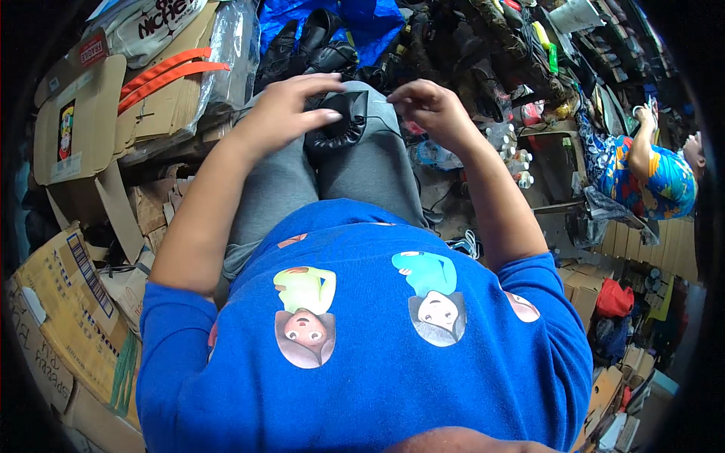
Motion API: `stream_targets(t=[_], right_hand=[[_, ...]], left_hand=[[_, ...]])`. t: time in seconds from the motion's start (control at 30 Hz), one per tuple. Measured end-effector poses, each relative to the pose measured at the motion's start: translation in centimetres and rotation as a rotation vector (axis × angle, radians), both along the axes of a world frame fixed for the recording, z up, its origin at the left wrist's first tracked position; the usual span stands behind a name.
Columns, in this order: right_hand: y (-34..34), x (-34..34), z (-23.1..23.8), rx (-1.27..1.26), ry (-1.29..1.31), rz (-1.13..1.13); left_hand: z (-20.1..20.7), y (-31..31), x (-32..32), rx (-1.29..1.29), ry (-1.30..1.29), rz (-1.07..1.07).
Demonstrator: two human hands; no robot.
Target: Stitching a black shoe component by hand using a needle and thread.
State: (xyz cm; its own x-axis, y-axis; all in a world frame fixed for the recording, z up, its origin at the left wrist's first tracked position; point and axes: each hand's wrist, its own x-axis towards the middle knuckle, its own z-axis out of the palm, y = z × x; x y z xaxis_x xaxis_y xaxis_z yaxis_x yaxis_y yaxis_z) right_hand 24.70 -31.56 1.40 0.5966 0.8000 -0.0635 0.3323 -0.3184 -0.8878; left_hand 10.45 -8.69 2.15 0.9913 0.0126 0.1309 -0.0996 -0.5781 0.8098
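Observation:
On my lap lies a black, shiny, leather-like shoe upper (346,130) with a gathered, puckered edge at its near side. My left hand (283,113) is over its left side, thumb and fingers apart; whether the thumb touches the upper cannot be made out. Off to the right of the upper, my right hand (434,112) has its fingers bent and brought together in a pinch. Anything between those fingertips is too small to name. A thin dark line like a thread runs from the upper across the right knee of my grey trousers (272,196).
Beyond my knees lie black shoe pieces (325,45) on a blue plastic sheet (377,23). Cardboard boxes (83,128) with orange strips (174,72) stand at left. Several white-capped bottles (513,155) are at right, and a person in a colourful shirt (657,174) is farther right.

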Motion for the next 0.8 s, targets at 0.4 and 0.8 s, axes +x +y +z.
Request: stream_targets(t=[0.4,0.8], right_hand=[[1.9,0.5,0.0,-0.061,-0.352,0.264],[0.0,-2.5,-1.4,0.009,-0.333,0.1]], left_hand=[[-2.4,0.1,5.8,-0.19,0.398,-0.263],[-2.9,0.4,5.8,-0.397,0.528,-0.411]])
